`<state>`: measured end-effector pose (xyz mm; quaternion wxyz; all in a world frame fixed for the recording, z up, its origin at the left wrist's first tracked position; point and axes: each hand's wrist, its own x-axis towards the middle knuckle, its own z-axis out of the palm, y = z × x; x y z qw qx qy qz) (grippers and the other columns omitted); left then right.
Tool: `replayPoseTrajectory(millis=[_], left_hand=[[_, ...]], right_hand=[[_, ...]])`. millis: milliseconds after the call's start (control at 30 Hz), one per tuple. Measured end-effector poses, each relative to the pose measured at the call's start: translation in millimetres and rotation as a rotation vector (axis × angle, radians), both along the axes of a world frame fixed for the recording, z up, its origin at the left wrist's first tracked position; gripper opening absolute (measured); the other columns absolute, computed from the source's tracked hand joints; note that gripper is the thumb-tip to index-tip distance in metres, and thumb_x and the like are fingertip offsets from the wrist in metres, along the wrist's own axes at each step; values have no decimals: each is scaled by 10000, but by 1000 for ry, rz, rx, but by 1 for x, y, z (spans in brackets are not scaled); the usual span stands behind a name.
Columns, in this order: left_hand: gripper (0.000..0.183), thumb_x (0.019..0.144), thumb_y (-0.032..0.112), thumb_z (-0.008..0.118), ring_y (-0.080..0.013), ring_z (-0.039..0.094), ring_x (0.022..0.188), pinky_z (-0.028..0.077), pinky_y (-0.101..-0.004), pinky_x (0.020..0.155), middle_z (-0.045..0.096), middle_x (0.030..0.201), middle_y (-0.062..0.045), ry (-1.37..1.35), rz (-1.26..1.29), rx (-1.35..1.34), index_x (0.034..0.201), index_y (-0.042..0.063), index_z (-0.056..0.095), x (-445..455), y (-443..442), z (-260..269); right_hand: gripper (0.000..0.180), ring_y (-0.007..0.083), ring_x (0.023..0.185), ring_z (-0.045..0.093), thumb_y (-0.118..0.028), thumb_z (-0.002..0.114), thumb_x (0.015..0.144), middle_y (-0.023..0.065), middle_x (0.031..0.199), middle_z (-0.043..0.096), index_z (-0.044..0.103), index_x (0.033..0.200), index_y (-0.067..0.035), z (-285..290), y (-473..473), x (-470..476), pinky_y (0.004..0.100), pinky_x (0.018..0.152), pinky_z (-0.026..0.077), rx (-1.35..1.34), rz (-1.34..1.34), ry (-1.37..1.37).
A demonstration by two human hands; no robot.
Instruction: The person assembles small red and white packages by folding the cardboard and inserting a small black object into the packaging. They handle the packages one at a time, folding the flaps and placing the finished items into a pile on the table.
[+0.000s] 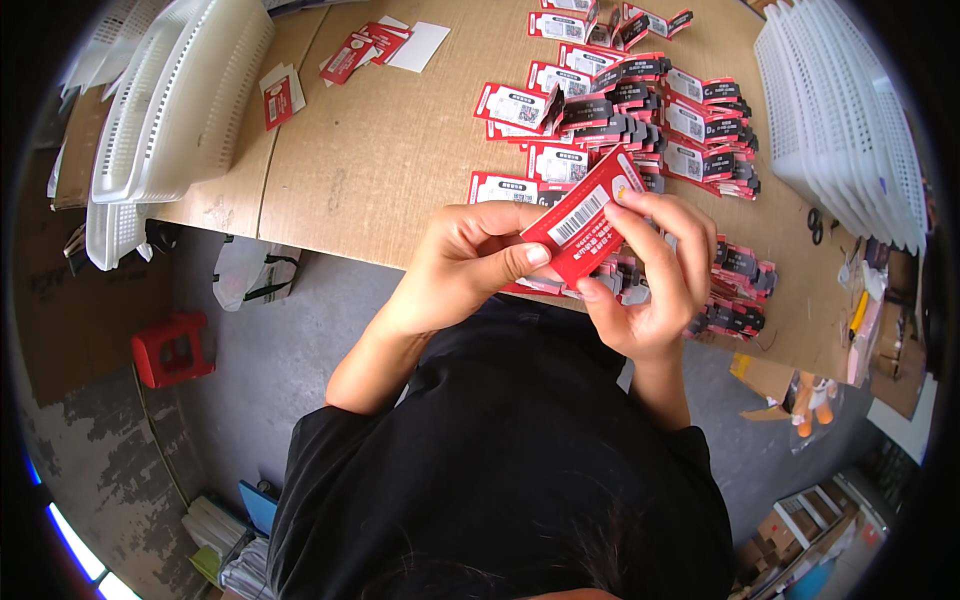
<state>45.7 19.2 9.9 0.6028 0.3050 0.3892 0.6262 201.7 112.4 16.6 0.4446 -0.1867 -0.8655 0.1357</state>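
A red printed card (585, 225) with a barcode and writing is held tilted between both hands, above the near edge of the wooden table. My left hand (480, 259) pinches its lower left side between thumb and fingers. My right hand (660, 262) has its fingertips on the card's right side and the thumb at its bottom corner. Beneath and beyond the hands lie rows of red and black folded cards (559, 161), overlapping one another; the hands hide part of them. Farther left are a loose pile of red and white cards (352, 56) and a smaller pile (278, 101).
White plastic baskets (195, 90) stand at the table's left; a stack of similar baskets (840, 112) stands at the right. Black scissors (815, 225) and a yellow-handled tool (859, 313) lie near the right edge. A red stool (174, 350) is on the floor at left.
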Motion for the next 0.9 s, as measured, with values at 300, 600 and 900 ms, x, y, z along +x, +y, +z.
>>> replayPoseTrajectory(millis=[300,600,900], left_hand=[[252,803,183,568,-136,564,819,449,-244,730,570,898,-101,8,-96,38,927,-27,504,6,0,-4],[268,924,195,380,-57,477,456,378,-183,427,465,562,15,158,-293,49,732,32,471,-10,2,1],[271,921,171,351,-92,535,530,423,-202,493,564,643,-58,310,-101,100,818,-13,520,2,0,-5]], right_hand=[[349,248,877,575,34,569,740,170,1001,546,523,1086,11,-4,-10,-6,312,758,452,-854,333,386],[300,222,736,584,81,523,726,118,861,600,611,992,-23,1,0,0,298,657,469,-567,450,-15],[249,187,517,433,-202,732,643,16,594,481,511,654,-90,-8,-3,-4,301,474,330,224,-160,48]])
